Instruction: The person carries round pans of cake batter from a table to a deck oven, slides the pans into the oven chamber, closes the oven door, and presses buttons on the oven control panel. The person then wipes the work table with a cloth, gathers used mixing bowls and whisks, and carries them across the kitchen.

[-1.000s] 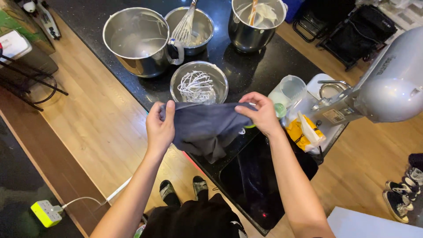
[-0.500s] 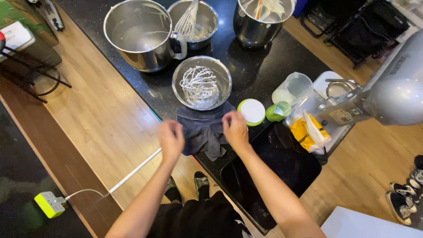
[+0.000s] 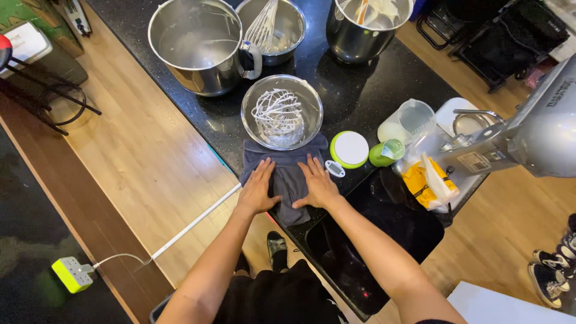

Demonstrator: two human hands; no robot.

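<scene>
A dark grey cloth [image 3: 288,180] lies on the black counter [image 3: 336,90] at its near edge, part of it hanging over the side. My left hand [image 3: 259,187] rests flat on the cloth's left half, fingers spread. My right hand [image 3: 318,183] lies flat on its right half, fingers spread too. Just beyond the cloth stands a steel bowl [image 3: 282,111] holding a wire whisk attachment [image 3: 277,114].
A large steel mixing bowl [image 3: 198,45], a smaller bowl with a whisk [image 3: 270,24] and another steel bowl [image 3: 366,27] stand further back. A green-rimmed lid [image 3: 350,149], a green bottle [image 3: 387,152], a measuring jug [image 3: 411,121] and a stand mixer [image 3: 528,132] are at right. A cooktop [image 3: 384,228] lies near me.
A second ago both hands held the cloth up stretched between them. They lowered it onto the counter edge and now press flat on it.
</scene>
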